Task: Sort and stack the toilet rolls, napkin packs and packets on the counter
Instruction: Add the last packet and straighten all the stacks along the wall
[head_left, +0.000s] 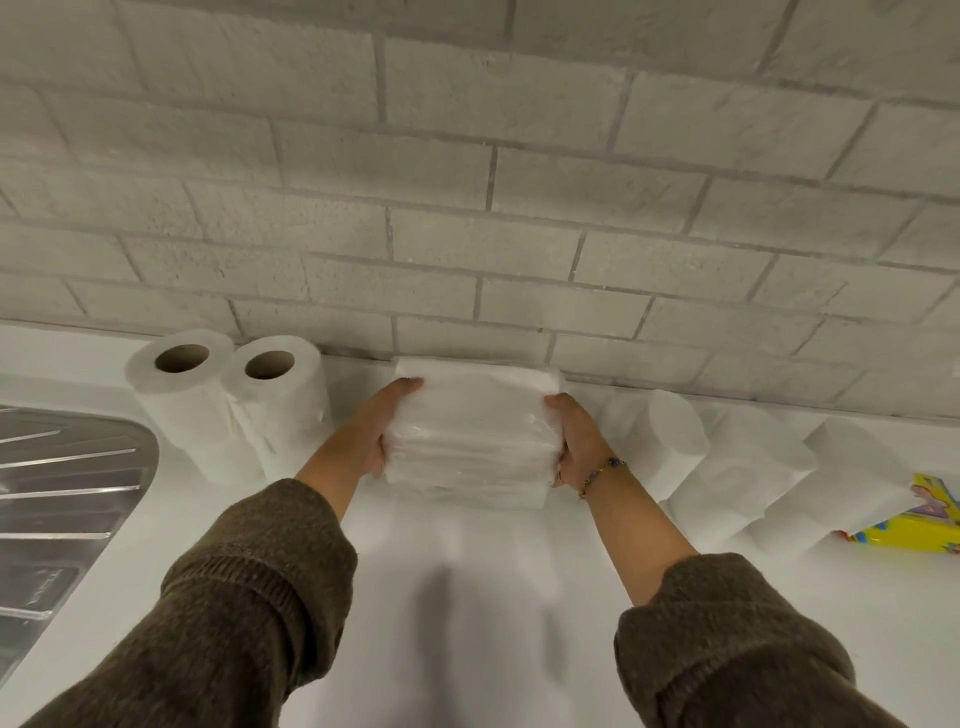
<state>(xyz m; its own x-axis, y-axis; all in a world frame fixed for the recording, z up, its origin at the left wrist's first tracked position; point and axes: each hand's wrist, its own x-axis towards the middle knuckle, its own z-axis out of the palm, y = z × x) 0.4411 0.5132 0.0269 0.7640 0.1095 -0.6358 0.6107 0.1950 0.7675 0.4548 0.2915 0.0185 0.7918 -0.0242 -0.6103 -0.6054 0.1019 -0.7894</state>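
A stack of white napkin packs (470, 431) in clear wrap stands on the white counter (467, 571) against the brick wall. My left hand (387, 421) grips its left side and my right hand (574, 441) grips its right side. Two toilet rolls (228, 400) stand upright side by side to the left of the stack. Several more toilet rolls (737, 462) lie jumbled on the right. A yellow packet (914, 525) lies at the far right, partly under a roll.
A steel sink drainer (62, 499) fills the left edge of the counter. The grey brick wall (467, 208) rises directly behind everything.
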